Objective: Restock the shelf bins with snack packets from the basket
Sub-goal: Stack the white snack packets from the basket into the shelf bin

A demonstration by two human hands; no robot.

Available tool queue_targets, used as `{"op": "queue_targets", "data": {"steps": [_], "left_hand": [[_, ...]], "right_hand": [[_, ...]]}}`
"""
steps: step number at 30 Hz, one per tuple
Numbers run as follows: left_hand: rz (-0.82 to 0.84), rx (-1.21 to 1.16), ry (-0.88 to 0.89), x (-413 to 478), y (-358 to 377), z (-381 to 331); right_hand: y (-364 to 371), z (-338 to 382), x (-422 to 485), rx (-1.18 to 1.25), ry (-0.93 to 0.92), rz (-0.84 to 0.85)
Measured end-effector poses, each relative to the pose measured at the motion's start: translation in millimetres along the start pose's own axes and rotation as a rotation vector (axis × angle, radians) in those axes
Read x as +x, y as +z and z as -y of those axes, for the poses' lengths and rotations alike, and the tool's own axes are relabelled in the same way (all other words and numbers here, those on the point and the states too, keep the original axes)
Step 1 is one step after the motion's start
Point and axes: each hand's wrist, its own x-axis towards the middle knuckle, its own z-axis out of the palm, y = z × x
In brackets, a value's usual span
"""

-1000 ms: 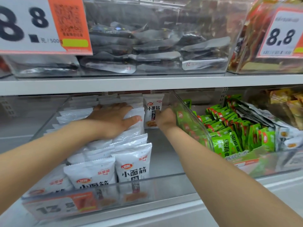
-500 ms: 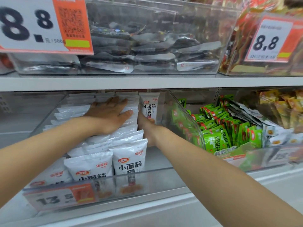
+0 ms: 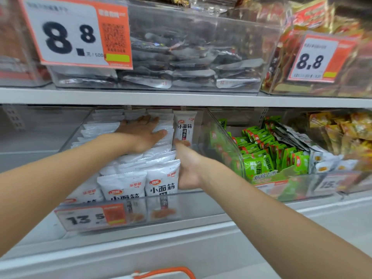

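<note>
A clear shelf bin [image 3: 201, 204] on the middle shelf holds rows of white snack packets [image 3: 161, 184] with black lettering. My left hand [image 3: 144, 135] lies flat with straight fingers on top of the rear packets and presses them down. My right hand [image 3: 188, 166] sits against the right side of the packet row with its thumb up. Its fingers are tucked out of sight behind the front packets. One white packet [image 3: 185, 127] stands upright at the back of the bin, just beyond my right thumb. The orange basket handle [image 3: 165, 271] shows at the bottom edge.
To the right stands a clear bin of green packets [image 3: 259, 164], and further right yellow ones [image 3: 342, 127]. The shelf above carries a bin of grey packets [image 3: 181, 63] and large 8.8 price tags [image 3: 76, 33]. A 13.5 tag [image 3: 90, 217] fronts the white-packet bin.
My right hand has drawn back from the rear of the bin toward the front, along the right side of the packet row. My left hand stays pressed on the packets.
</note>
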Motion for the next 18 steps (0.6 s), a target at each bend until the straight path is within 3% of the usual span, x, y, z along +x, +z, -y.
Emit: {"op": "queue_targets", "data": {"steps": [4, 8, 10, 12, 18], "left_hand": [[-0.088, -0.236, 0.033, -24, -14, -6], [-0.393, -0.35, 0.042, -62, -8, -9], [-0.508, -0.436, -0.01, -93, 0, -14], [-0.531, -0.491, -0.056, -129, 7, -16], [-0.343, -0.511, -0.132, -199, 49, 19]], "right_hand": [[-4, 5, -10, -0.03, -0.197, -0.385], [13, -12, -45, -0.568, -0.674, -0.805], [26, -28, -66, -0.736, -0.875, -0.87], [41, -52, -77, -0.803, -0.951, -0.866], [61, -110, -84, -0.883, -1.107, -0.895]]}}
